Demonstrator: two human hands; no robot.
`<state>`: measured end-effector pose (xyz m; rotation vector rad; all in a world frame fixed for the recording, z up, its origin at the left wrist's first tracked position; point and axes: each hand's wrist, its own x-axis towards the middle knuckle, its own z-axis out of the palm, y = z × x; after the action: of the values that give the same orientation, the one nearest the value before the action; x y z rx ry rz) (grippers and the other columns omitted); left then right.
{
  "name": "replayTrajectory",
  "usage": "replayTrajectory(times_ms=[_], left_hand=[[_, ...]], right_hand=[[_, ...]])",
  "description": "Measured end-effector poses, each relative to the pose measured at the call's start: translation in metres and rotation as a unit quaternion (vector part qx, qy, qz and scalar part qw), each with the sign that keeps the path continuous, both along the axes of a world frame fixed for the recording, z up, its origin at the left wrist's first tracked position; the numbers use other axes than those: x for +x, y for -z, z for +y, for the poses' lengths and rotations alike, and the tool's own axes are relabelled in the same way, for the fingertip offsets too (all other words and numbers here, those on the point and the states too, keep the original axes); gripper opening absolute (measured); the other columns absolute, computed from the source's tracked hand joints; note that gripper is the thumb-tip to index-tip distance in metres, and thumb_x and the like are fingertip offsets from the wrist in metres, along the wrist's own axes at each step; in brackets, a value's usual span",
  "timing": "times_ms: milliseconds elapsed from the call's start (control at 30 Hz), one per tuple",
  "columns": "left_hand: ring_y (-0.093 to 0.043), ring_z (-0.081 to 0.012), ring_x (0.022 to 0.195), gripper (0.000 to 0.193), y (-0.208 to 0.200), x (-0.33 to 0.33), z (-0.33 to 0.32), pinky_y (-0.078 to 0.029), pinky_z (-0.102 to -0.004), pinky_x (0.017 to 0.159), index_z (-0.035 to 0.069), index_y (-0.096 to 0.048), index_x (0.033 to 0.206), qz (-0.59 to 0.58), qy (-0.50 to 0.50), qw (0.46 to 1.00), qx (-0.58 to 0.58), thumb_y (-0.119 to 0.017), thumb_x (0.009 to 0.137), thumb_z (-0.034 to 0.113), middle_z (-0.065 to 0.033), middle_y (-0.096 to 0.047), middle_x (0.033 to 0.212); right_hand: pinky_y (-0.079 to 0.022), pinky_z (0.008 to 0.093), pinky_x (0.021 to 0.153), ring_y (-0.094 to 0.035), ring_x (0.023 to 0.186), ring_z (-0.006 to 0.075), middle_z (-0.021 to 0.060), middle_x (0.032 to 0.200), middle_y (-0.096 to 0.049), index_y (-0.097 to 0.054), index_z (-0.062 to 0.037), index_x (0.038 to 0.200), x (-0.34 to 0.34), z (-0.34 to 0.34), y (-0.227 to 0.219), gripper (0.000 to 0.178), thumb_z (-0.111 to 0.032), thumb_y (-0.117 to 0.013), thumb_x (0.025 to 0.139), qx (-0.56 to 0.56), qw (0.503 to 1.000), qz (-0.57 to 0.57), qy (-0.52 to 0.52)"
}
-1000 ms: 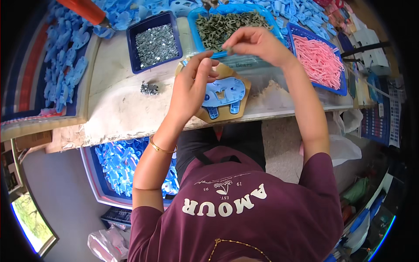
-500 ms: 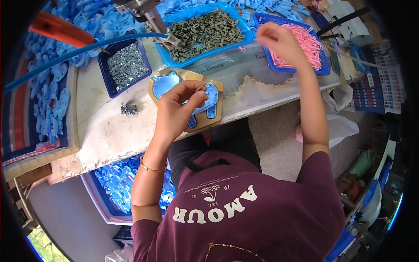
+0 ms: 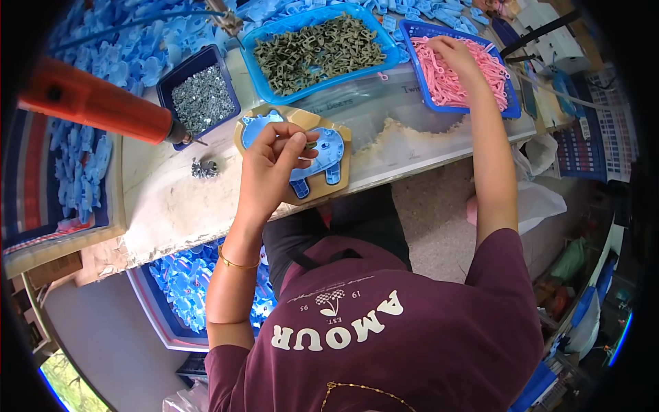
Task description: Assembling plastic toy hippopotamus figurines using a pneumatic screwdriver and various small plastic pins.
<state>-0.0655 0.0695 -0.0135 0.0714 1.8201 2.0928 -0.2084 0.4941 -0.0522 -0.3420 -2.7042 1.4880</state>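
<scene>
My left hand [image 3: 274, 161] is over a tan wooden fixture [image 3: 248, 113], its fingers closed on a small olive-green plastic part [image 3: 310, 145]. In the fixture lies a light-blue plastic animal-shaped shell [image 3: 329, 152], partly covered by that hand. At the far right, my right hand [image 3: 456, 58] is in a blue basket [image 3: 429, 99] of pink plastic strips [image 3: 480, 72]. Its fingers are bent together on the strips, apparently pinching one; the fingertips are partly hidden.
A red power screwdriver [image 3: 103, 103] hangs at the left, its bit near a dark-blue tray [image 3: 180, 127] of small metal parts. A loose metal cluster [image 3: 204, 168] lies below. A bright-blue tray [image 3: 257, 82] holds olive-green parts. Light-blue shells [image 3: 144, 51] are piled behind.
My right hand has come down among the pink strips. My left hand has shifted slightly, still gripping the olive-green part. The red screwdriver has swung down and nearer; the metal tool above has moved away.
</scene>
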Motion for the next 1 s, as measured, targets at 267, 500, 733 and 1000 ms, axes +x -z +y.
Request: replayTrajectory(times_ms=[267,500,733,1000], left_hand=[[-0.068,-0.0103,0.088,0.021,0.004,-0.004,0.001,-0.057,-0.0246,0.079,-0.003,-0.063,0.107,0.026,-0.05,0.998,-0.007,-0.064,0.101,0.017,-0.0093,-0.073,0.103],[-0.069,-0.0115,0.083,0.023,0.0,-0.003,0.005,-0.059,-0.0242,0.075,-0.004,-0.064,0.104,-0.032,-0.104,0.994,0.027,-0.063,0.101,0.018,-0.0104,-0.072,0.097],[-0.07,-0.0112,0.08,0.022,0.005,0.001,0.002,-0.06,-0.023,0.073,-0.005,-0.063,0.099,-0.02,-0.156,0.986,0.053,-0.064,0.1,0.017,-0.0099,-0.071,0.091],[-0.07,-0.0113,0.078,0.022,0.007,0.006,0.003,-0.06,-0.0231,0.072,-0.005,-0.063,0.098,0.009,-0.181,0.982,0.054,-0.066,0.1,0.016,-0.0095,-0.071,0.089]], right_hand=[[-0.041,0.0198,0.062,-0.053,0.071,0.0039,-0.0013,0.084,-0.061,-0.065,-0.0027,0.117,0.034,-0.075,-0.051,0.029,-0.023,-0.064,0.096,-0.163,0.982,0.072,-0.065],[-0.05,0.0236,0.065,-0.065,0.076,0.0113,0.0062,0.083,-0.065,-0.052,-0.0062,0.09,0.101,-0.194,-0.068,0.016,-0.001,-0.067,0.091,-0.295,0.914,0.026,-0.278],[-0.055,0.0252,0.066,-0.07,0.078,0.0152,0.0106,0.084,-0.068,-0.043,-0.0084,0.079,0.116,-0.214,-0.053,0.032,0.004,-0.071,0.088,-0.284,0.93,0.032,-0.232],[-0.055,0.0251,0.066,-0.07,0.078,0.0159,0.0132,0.083,-0.069,-0.037,-0.0092,0.073,0.127,-0.219,-0.043,0.041,0.005,-0.073,0.088,-0.264,0.937,0.136,-0.184]])
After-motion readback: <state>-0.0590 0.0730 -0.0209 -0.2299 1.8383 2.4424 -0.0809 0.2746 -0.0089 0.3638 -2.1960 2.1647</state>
